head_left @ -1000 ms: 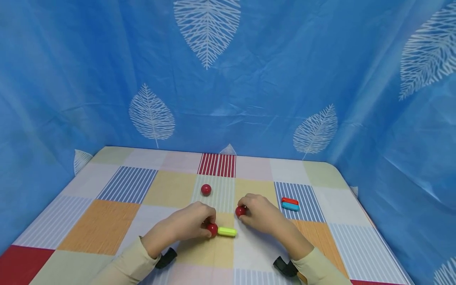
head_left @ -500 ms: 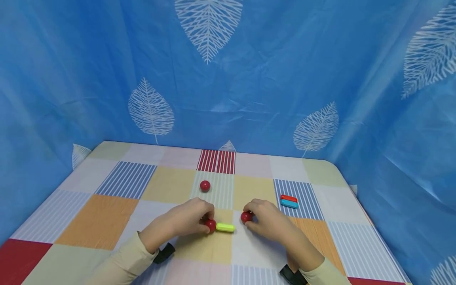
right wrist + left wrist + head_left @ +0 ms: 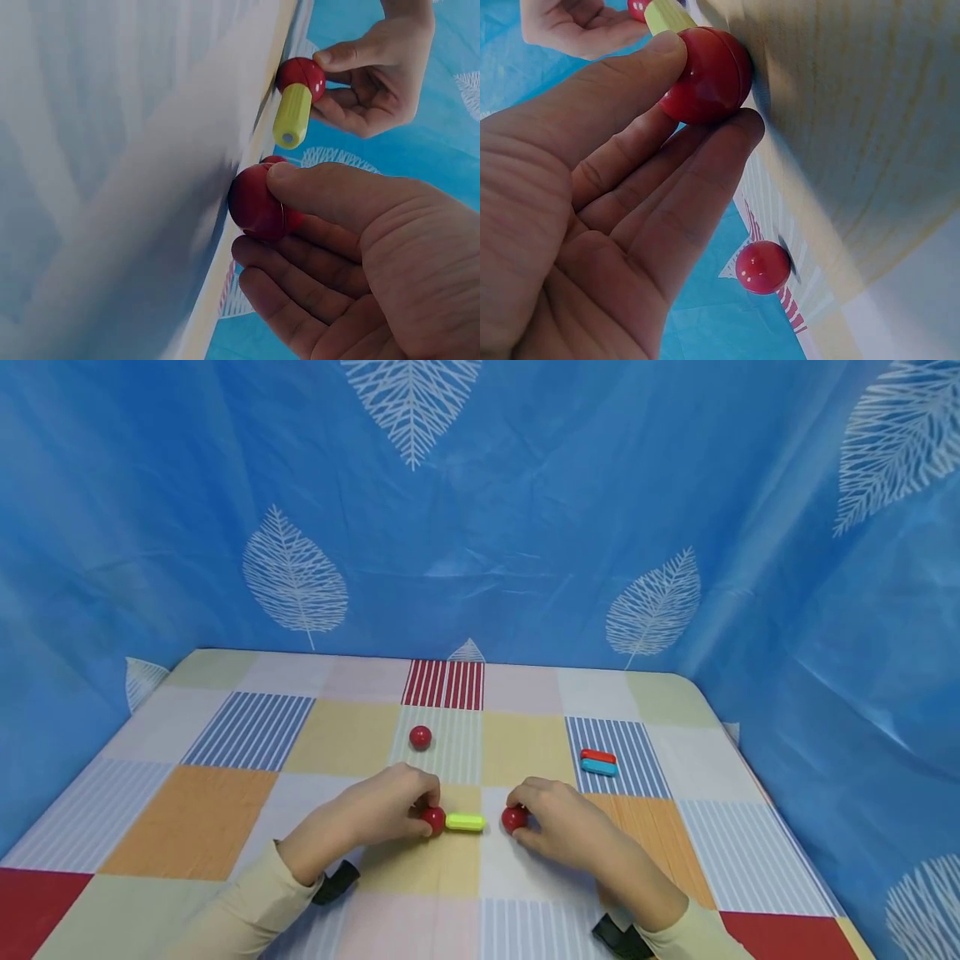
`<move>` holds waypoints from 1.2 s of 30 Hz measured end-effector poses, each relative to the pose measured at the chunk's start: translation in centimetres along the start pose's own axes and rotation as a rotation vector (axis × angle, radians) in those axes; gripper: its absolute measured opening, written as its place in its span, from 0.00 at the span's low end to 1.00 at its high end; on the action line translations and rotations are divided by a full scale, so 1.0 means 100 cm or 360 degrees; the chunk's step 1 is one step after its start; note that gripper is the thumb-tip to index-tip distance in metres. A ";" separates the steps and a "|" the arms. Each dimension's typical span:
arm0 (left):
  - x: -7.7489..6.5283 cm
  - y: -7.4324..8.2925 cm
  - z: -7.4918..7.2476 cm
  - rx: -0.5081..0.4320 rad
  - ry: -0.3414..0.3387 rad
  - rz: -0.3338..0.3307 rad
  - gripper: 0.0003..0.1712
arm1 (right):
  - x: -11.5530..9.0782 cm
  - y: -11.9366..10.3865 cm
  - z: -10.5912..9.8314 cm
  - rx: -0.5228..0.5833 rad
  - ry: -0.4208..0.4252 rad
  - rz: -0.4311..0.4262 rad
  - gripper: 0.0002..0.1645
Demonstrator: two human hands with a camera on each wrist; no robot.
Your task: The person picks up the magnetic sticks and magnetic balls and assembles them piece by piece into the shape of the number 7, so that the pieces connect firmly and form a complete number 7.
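Note:
My left hand [image 3: 393,802] pinches a glossy red ball [image 3: 712,75] between thumb and fingers, low over the tablecloth. From that ball a short yellow-green ribbed rod [image 3: 465,822] points right, towards my other hand; its facing end has a small hole in the right wrist view. My right hand [image 3: 558,818] holds a second red ball [image 3: 259,202] by thumb and fingertips. A small gap separates this ball from the rod's free end, roughly in line with it. Farther back, a third red ball [image 3: 420,737] lies on a pale striped patch.
A red rod [image 3: 597,756] and a blue rod [image 3: 599,768] lie side by side on a blue striped patch at the right. The patchwork cloth [image 3: 232,810] covers the table. A blue leaf-print curtain [image 3: 480,527] hangs behind it and at both sides.
My right hand has brought its ball nearer to me, from beyond the rod's end to about level with it. The left hand keeps its pinch, and the rod has turned slightly. The head view has shifted.

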State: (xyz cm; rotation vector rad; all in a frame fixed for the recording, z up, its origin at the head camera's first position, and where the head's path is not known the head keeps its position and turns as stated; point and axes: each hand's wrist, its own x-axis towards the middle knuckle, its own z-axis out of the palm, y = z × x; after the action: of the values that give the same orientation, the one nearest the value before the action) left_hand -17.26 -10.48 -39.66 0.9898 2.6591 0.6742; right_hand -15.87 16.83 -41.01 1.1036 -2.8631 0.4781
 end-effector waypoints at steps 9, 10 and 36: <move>0.002 -0.001 0.000 0.0040 0.0006 0.0019 0.13 | 0.002 -0.010 0.001 0.0024 -0.0045 0.0004 0.12; 0.002 -0.001 0.000 0.0050 0.0010 0.0030 0.13 | 0.002 -0.011 0.001 0.0032 -0.0051 0.0002 0.12; 0.002 0.004 0.001 0.0105 0.0042 0.0024 0.12 | 0.000 0.010 -0.015 0.0126 0.0058 0.0105 0.20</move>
State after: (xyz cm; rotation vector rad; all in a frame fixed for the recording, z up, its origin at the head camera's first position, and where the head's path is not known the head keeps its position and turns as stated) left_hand -17.16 -10.07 -39.61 1.0259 2.7157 0.6102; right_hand -16.64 17.96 -39.88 1.0030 -2.8796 0.6134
